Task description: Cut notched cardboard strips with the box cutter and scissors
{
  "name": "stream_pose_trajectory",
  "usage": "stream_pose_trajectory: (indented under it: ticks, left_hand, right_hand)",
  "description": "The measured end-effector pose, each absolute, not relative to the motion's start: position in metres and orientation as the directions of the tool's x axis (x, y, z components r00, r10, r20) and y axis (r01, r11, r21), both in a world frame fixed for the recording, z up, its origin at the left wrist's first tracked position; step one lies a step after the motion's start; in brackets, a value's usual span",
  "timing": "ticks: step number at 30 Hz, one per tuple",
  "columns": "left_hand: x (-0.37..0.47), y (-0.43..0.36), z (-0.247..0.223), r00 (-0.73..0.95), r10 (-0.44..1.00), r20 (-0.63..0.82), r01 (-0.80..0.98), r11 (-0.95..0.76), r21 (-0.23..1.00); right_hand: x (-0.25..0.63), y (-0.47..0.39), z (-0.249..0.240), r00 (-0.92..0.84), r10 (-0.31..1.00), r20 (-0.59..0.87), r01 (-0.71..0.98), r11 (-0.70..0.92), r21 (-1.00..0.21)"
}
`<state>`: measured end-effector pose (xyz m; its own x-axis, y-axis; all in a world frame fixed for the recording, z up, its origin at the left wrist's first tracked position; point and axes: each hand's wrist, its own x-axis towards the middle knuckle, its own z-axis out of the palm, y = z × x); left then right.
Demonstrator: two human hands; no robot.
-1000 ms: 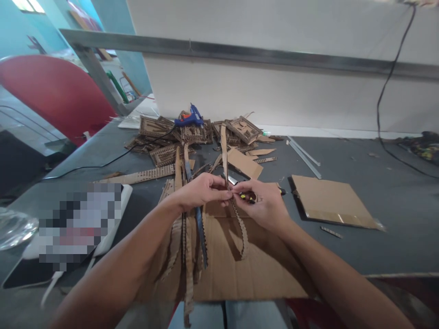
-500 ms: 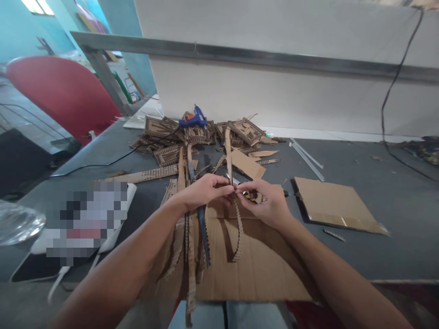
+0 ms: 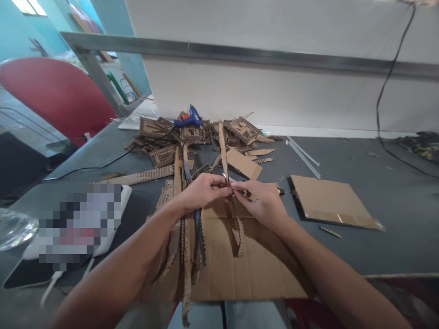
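Note:
Between the fingertips of my left hand [image 3: 206, 190] and my right hand [image 3: 262, 198] I pinch a narrow corrugated cardboard strip [image 3: 240, 237]. Its upper end stands up away from me, and its ribbed lower end hangs in a curve over a large cardboard sheet [image 3: 260, 274]. Both hands are closed, with the fingertips almost touching. Part of a yellow and black tool, its kind unclear, shows behind my right hand. More torn cardboard strips [image 3: 187, 274] lie under and beside my left wrist, one of them bluish on its face.
A blue glue gun [image 3: 188, 119] rests on a pile of small cardboard frames [image 3: 161, 153] at the back. Clear sticks [image 3: 305, 160] and a flat cardboard piece [image 3: 332, 198] lie to the right. At left are a blurred-out device [image 3: 116, 214], its cable and clear plastic [image 3: 15, 228].
The whole view has shifted slightly, so things appear a little further left. My hands still pinch the strip, and its hanging end has swung a little to the right.

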<state>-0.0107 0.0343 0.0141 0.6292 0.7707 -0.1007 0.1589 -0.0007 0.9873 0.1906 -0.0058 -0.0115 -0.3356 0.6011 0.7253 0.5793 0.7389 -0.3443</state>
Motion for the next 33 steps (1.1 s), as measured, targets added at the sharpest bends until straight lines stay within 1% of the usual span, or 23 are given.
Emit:
stream_pose_trajectory:
  ticks: [5, 10, 13, 17, 19, 21, 23, 28, 30, 33]
  left_hand:
    - [-0.013, 0.034, 0.015, 0.646, 0.758, -0.085, 0.215, -0.073, 0.974]
    - [-0.014, 0.035, 0.015, 0.673, 0.727, -0.137, 0.224, -0.024, 0.974]
    - [-0.016, 0.036, 0.015, 0.683, 0.711, -0.168, 0.254, -0.016, 0.967]
    - [-0.019, 0.037, 0.014, 0.695, 0.693, -0.192, 0.288, -0.024, 0.957]
    - [-0.018, 0.037, 0.013, 0.69, 0.697, -0.196, 0.25, 0.026, 0.968]
    - [-0.015, 0.037, 0.011, 0.66, 0.73, -0.18, 0.165, 0.093, 0.982]
    - [-0.012, 0.036, 0.009, 0.625, 0.763, -0.165, 0.104, 0.129, 0.986]
    - [-0.009, 0.037, 0.006, 0.589, 0.786, -0.19, 0.125, 0.144, 0.982]
    - [-0.011, 0.037, 0.005, 0.578, 0.794, -0.187, 0.137, 0.131, 0.982]
    - [-0.013, 0.038, 0.005, 0.602, 0.78, -0.172, 0.151, 0.1, 0.983]
  right_hand:
    - [0.186, -0.008, -0.012, -0.311, 0.587, 0.748, 0.581, 0.74, -0.339]
    - [0.186, -0.009, -0.009, -0.362, 0.599, 0.714, 0.56, 0.753, -0.347]
    - [0.187, -0.009, -0.006, -0.392, 0.614, 0.685, 0.527, 0.76, -0.38]
    - [0.188, -0.008, -0.004, -0.36, 0.653, 0.666, 0.503, 0.737, -0.451]
    - [0.188, -0.007, -0.005, -0.341, 0.659, 0.67, 0.508, 0.729, -0.459]
    - [0.19, -0.005, -0.007, -0.339, 0.646, 0.684, 0.52, 0.735, -0.436]
    - [0.192, -0.003, -0.008, -0.358, 0.621, 0.697, 0.54, 0.747, -0.388]
    - [0.196, -0.003, -0.012, -0.472, 0.573, 0.67, 0.586, 0.772, -0.247]
    - [0.196, -0.003, -0.012, -0.479, 0.574, 0.665, 0.597, 0.768, -0.232]
    - [0.194, -0.004, -0.012, -0.469, 0.591, 0.657, 0.587, 0.764, -0.268]
